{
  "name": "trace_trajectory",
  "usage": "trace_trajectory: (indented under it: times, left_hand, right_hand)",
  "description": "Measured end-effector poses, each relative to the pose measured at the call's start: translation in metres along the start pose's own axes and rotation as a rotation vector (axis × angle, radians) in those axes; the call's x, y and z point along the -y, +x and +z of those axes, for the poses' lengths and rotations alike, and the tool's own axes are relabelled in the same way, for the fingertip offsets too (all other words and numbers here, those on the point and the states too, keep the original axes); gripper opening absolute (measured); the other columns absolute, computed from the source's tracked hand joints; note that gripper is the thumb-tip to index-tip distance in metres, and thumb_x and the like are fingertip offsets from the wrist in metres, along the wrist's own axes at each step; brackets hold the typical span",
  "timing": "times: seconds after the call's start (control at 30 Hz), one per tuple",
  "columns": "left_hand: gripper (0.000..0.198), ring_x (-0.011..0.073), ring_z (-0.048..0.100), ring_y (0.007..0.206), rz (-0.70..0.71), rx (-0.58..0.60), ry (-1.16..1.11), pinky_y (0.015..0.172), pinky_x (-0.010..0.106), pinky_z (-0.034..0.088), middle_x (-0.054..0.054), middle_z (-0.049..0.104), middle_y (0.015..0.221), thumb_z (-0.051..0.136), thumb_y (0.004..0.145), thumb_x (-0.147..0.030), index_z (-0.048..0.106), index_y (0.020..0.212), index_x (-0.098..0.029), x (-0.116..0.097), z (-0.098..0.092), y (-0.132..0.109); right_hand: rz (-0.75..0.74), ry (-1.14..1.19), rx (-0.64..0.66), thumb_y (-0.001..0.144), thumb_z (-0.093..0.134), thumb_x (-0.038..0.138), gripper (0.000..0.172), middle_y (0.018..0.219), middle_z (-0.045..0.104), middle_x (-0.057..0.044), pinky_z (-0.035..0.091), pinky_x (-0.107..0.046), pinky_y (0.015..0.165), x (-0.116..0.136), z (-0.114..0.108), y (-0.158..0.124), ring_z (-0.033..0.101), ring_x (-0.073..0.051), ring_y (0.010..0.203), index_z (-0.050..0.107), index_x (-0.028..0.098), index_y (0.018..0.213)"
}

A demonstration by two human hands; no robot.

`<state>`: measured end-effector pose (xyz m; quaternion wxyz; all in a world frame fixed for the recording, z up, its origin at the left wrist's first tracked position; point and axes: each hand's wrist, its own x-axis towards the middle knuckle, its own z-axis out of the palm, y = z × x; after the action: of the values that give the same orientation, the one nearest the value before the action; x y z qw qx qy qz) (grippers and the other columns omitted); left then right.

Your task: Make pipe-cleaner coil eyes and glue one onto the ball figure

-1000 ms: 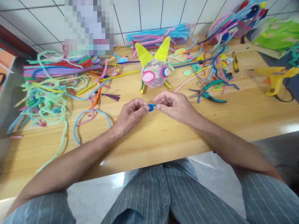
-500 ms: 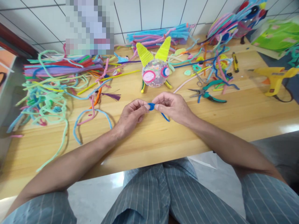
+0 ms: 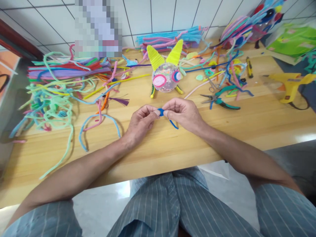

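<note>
Between both sets of fingertips is a blue pipe cleaner [image 3: 161,112], wound into a small flat coil, its loose tail hanging below my right hand. My left hand [image 3: 144,120] pinches the coil's left edge between thumb and forefinger. On the opposite edge, my right hand [image 3: 183,113] is closed in a similar pinch. Just beyond the hands stands a clear ball figure [image 3: 166,80] with yellow pipe-cleaner ears, pink and blue coiled eyes and short yellow-tipped legs. A light blue pipe cleaner [image 3: 82,133] lies curved on the table left of my left hand.
Tangled pipe cleaners [image 3: 56,112] cover the table's left side, with bundles behind. To the right lie teal-handled pliers [image 3: 223,100], scissors [image 3: 214,85], a yellow utility knife [image 3: 250,67] and a yellow glue gun [image 3: 288,84]. A green package [image 3: 293,38] sits at the far right.
The view has shifted slightly, so the table's things appear a little further right. Both hands keep their pinch on the blue coil, with little visible movement.
</note>
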<state>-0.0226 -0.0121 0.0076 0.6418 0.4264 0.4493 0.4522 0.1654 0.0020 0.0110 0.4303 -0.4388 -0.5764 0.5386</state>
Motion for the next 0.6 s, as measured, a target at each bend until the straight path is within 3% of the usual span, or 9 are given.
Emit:
trace_trajectory:
  times: [0.33,0.5,0.6]
  left_hand:
    - [0.026,0.0062,0.035,0.048,0.007,0.009,0.042,0.046,0.024,0.024,-0.004,0.06,0.062,0.087,0.077,-0.039,0.071,0.079,-0.019,0.006,-0.004,-0.001]
    - [0.032,0.0075,0.039,0.049,-0.028,0.132,0.118,0.047,0.024,0.024,-0.001,0.062,0.065,0.087,0.079,-0.047,0.073,0.079,-0.018,-0.001,-0.012,0.007]
    - [0.036,0.0084,0.038,0.047,-0.054,0.204,0.153,0.046,0.025,0.023,-0.002,0.054,0.057,0.08,0.085,-0.051,0.071,0.075,-0.018,-0.006,-0.017,0.013]
  right_hand:
    - [-0.007,0.016,0.018,0.073,0.079,0.023,0.017,0.077,0.076,0.0,0.057,-0.025,0.063,0.001,0.001,-0.001,0.069,-0.013,0.066,0.069,0.019,0.087]
    - [0.01,0.019,0.057,0.074,0.078,0.022,0.015,0.08,0.079,-0.001,0.058,-0.026,0.067,0.006,-0.001,-0.002,0.071,-0.014,0.07,0.071,0.019,0.087]
    - [0.047,0.038,0.083,0.074,0.08,0.023,0.017,0.084,0.081,-0.003,0.06,-0.028,0.074,0.006,-0.003,0.0,0.075,-0.016,0.077,0.071,0.019,0.088]
